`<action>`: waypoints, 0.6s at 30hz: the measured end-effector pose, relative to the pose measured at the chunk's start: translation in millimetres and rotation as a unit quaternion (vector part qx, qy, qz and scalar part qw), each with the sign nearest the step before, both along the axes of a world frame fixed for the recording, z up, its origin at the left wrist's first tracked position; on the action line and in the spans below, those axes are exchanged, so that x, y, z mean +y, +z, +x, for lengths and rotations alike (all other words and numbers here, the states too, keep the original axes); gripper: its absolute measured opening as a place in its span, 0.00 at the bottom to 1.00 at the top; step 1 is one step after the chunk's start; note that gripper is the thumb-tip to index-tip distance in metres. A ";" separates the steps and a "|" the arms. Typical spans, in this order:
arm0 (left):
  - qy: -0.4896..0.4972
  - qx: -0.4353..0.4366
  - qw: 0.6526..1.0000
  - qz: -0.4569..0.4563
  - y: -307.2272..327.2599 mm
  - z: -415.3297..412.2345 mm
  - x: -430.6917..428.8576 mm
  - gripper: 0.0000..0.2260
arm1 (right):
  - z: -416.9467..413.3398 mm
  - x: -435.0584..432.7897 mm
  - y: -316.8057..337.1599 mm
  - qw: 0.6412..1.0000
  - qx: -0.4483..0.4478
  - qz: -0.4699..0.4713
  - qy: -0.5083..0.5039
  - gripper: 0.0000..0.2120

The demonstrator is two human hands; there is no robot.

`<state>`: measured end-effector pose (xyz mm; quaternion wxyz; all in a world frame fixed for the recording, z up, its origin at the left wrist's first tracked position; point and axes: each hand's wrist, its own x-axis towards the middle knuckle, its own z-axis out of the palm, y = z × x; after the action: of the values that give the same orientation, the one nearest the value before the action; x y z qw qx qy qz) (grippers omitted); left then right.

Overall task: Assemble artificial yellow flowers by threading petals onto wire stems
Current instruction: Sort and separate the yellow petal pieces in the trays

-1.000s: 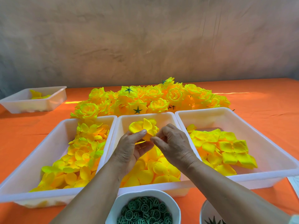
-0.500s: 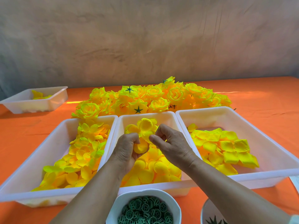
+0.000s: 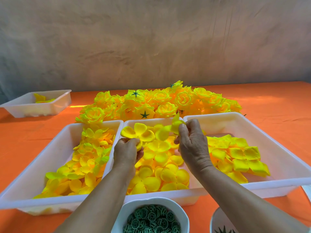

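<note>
Hands that met over the middle tray [image 3: 152,121] a second ago now draw apart: the left hand [image 3: 126,153] pinches a lobed petal layer [image 3: 136,133] by its near edge, while the right hand [image 3: 193,145] lifts a second petal layer [image 3: 169,131] in curled fingers, both just above the tray's loose petals. The layers appear to be being separated for threading; no wire stem is visible. The white trays share an orange-clothed desk [image 3: 25,135] with heaped finished yellow flowers [image 3: 161,101], a bowl of green discs [image 3: 151,219] in front and a mottled grey wall [image 3: 151,39] behind
</note>
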<state>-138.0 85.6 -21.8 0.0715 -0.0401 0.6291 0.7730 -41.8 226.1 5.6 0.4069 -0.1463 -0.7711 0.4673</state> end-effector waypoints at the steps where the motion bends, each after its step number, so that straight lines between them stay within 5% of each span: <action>1: 0.007 0.000 1.000 0.009 0.5 0.1 0.4 0.04 | -0.8 1.7 -0.1 1.000 0.007 -0.007 -0.015 0.08; 8: -0.012 0.008 0.995 0.103 10.4 5.8 -1.6 0.06 | -4.8 3.5 -4.4 0.999 -0.025 0.002 -0.038 0.09; 13: -0.099 0.046 0.993 0.046 11.6 15.4 -0.2 0.08 | -4.2 -3.7 -10.9 0.983 -0.128 0.132 0.012 0.24; 18: -0.193 0.044 0.979 0.039 13.0 22.5 1.8 0.09 | 4.0 -11.8 -7.4 0.962 -0.083 0.236 0.106 0.19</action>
<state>-115.5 87.3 -8.8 0.1933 0.1192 0.5968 0.7696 -37.8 214.3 -1.8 0.3124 -0.0020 -0.9020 0.2982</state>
